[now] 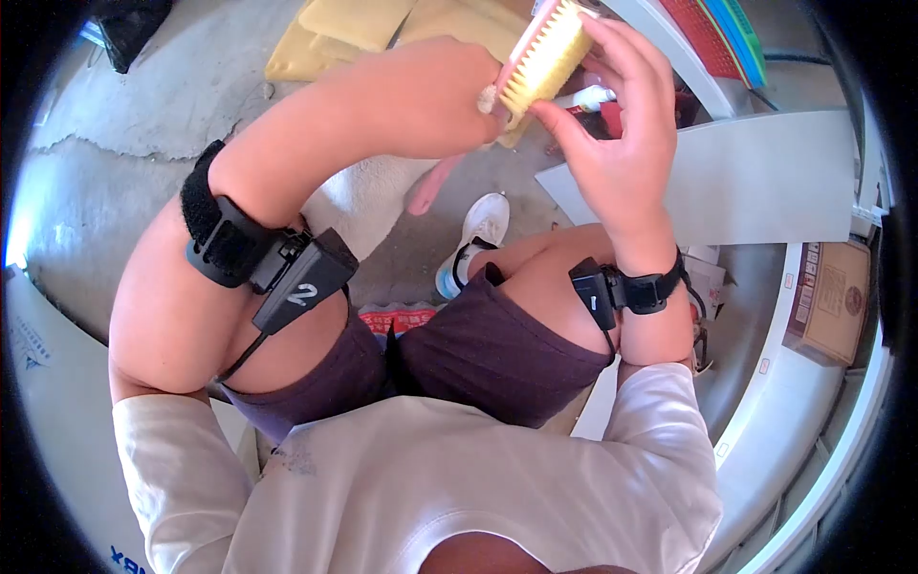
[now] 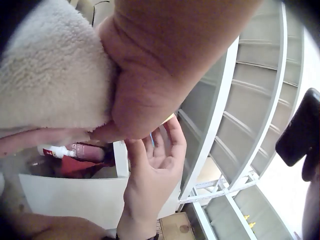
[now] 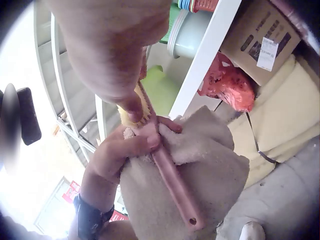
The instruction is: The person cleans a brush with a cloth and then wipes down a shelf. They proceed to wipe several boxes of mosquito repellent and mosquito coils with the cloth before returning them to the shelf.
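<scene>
In the head view, a pink brush [image 1: 547,59] with pale yellow bristles is held up at the top centre. My left hand [image 1: 430,100] grips it with a white fluffy cloth [image 1: 359,196], which hangs below. The right wrist view shows the left hand [image 3: 112,155] round the neck of the brush [image 3: 175,185], its handle lying across the cloth [image 3: 200,150]. My right hand [image 1: 626,129] pinches the bristled head between thumb and fingers. From the left wrist, the cloth [image 2: 55,70] and left hand [image 2: 150,90] hide most of the brush.
Yellow padding [image 1: 349,24] lies on the concrete floor [image 1: 124,182] ahead. A white-edged shelf unit stands at the right, with a cardboard box [image 1: 830,301] and a light panel [image 1: 755,177]. A red plastic bag [image 3: 227,85] and a green item [image 3: 159,87] show from the right wrist.
</scene>
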`<state>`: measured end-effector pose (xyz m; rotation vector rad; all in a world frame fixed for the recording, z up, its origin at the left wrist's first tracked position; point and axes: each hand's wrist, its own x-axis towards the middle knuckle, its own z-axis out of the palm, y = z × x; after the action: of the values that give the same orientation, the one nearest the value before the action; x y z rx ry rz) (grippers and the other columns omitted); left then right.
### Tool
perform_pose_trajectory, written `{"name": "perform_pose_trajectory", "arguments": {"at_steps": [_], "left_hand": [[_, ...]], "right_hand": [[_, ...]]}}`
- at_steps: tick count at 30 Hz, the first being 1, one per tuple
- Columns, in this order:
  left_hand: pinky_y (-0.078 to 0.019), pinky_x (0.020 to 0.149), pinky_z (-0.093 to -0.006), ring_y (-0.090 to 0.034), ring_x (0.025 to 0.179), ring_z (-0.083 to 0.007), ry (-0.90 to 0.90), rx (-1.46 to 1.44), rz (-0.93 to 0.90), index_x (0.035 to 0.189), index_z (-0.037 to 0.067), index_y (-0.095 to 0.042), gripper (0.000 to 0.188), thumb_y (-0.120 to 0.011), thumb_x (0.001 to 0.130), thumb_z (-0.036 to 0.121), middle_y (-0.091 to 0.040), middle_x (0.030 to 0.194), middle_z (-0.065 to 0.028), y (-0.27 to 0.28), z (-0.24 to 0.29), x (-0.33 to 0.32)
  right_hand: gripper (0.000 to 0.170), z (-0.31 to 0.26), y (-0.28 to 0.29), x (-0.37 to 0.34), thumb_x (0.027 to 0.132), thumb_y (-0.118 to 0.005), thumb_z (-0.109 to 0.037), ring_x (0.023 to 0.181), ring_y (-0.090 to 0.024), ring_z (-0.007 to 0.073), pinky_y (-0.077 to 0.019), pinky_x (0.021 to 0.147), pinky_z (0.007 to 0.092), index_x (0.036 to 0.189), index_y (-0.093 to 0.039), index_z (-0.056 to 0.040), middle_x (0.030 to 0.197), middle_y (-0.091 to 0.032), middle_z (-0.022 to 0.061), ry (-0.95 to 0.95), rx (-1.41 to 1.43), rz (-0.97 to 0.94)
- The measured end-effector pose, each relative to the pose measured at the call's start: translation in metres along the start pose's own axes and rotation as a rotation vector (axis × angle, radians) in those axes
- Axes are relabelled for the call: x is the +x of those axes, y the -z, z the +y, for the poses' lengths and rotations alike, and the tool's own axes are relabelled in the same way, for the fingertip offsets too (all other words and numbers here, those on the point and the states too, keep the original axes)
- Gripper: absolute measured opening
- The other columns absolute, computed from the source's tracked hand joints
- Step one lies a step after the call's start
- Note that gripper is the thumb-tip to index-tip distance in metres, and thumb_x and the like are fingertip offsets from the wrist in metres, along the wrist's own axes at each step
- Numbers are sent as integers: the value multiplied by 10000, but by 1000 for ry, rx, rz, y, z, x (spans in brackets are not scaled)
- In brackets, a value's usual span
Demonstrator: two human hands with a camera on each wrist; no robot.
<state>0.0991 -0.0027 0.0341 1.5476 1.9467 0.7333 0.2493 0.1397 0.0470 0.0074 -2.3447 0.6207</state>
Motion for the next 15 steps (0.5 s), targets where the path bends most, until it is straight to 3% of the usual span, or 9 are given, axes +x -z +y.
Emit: {"name": "perform_pose_trajectory", "arguments": {"at_steps": [5, 15], "left_hand": [[-507, 802, -447, -661, 876, -391, -13, 2, 40, 1015, -6, -669, 287, -632, 883, 246, -680, 882, -245, -5, -3, 0], [-534, 819, -457, -686, 872, -398, -15, 3, -9, 920, -34, -700, 356, -612, 874, 307, -699, 858, -247, -8, -2, 0]], "right_hand": [[498, 5, -1, -2, 674, -865, -46, 935, -668, 238, -570, 804, 315, 1131, -665, -53, 1142, -639, 109, 38, -26, -5], [339, 2, 3, -6, 727, -824, -31, 823, -682, 191, -560, 745, 287, 1038, -690, -36, 1047, -672, 82, 11, 15, -61]]}}
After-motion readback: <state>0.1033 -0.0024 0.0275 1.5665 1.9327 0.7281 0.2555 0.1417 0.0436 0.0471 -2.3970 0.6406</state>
